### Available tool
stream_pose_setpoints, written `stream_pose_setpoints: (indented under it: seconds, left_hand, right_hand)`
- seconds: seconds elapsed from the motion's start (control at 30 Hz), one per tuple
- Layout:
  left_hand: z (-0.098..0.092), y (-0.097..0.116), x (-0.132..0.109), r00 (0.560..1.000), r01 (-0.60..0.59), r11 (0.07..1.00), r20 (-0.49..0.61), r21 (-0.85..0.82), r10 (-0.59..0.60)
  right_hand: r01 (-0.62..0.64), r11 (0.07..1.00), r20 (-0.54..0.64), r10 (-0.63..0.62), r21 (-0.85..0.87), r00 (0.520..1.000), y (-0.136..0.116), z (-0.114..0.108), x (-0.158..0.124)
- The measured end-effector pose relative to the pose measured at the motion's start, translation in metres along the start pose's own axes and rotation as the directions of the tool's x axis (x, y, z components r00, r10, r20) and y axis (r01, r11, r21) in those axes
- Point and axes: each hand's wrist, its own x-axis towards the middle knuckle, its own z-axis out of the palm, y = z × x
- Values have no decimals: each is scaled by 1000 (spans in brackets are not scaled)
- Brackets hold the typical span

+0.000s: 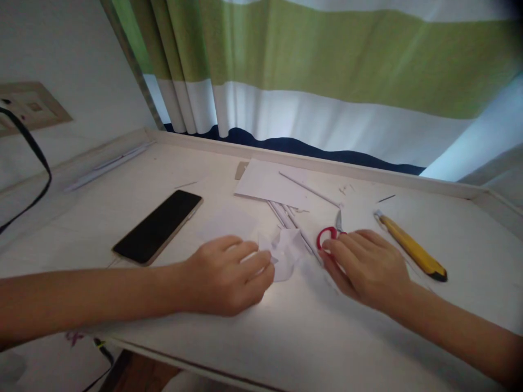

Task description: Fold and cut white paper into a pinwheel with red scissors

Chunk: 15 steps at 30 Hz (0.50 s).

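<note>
My left hand (232,275) is closed at the middle of the white table, its fingertips at a small folded white paper piece (288,245). Whether the fingers pinch that paper is hard to make out. To the right, my right hand (363,264) has its fingers closed beside the red-handled scissors (328,235), with the thumb and index finger against the handle. The scissors' blades point away from me, toward the back. Thin white paper rolls (296,220) lie between the hands, partly under a white sheet (269,182).
A black phone (159,226) lies left of centre. On the right is a yellow cutter (412,247). A thin white stick (309,189) and paper scraps are near the table's raised back edge (310,163), before the curtain (347,60).
</note>
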Motion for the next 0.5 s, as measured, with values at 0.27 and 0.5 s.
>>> stream_pose_setpoints:
  seconds: [0.27,0.5]
  left_hand:
    - [34,33,-21,997,-43,997,56,-57,46]
    - [42,29,-19,996,80,979,64,-189,-69]
  right_hand:
    - [91,980,-42,-84,178,996,-35,17,-34]
    - [51,967,-62,-37,249,997,-32,27,-37]
